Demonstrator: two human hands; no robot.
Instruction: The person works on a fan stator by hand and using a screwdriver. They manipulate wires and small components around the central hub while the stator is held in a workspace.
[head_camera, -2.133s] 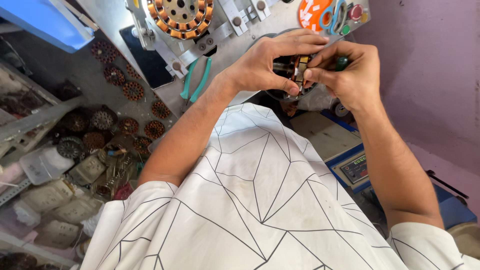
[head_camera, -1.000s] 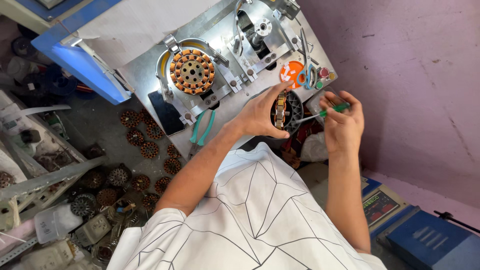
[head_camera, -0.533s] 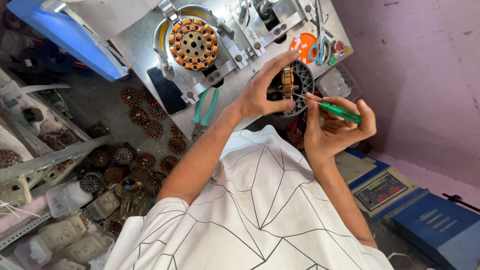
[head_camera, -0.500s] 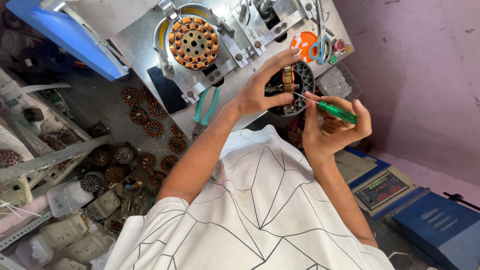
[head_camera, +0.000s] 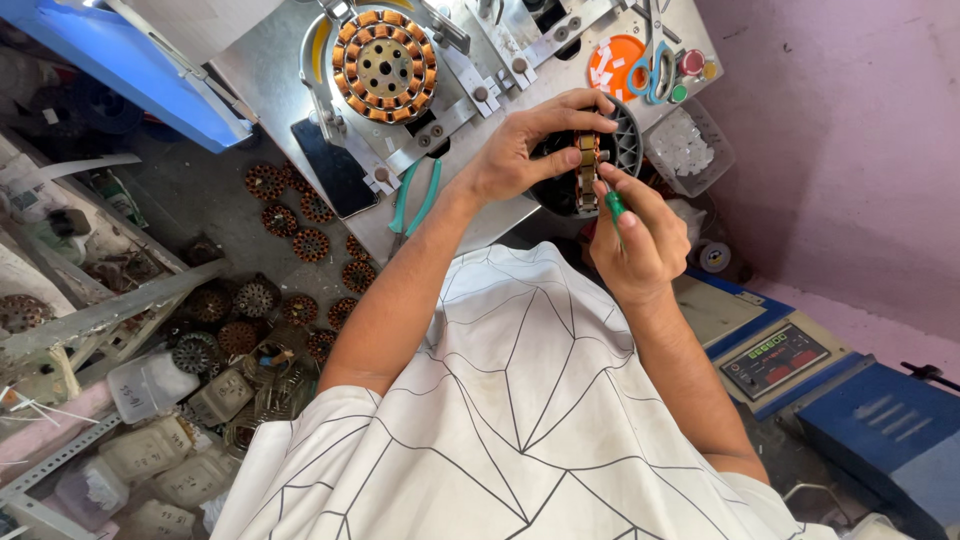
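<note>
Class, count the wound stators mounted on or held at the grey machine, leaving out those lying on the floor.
2: one stator is mounted on the machine; one held stator is between the left hand and right hand. Others may be hidden.

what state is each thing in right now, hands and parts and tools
left hand: gripping the small wound stator, held on edge
right hand: closed on the green screwdriver, tip at the stator
large wound stator: mounted flat on the machine
pliers: lying on the machine plate, unheld
scissors: lying closed
loose stators: scattered on the floor
</note>
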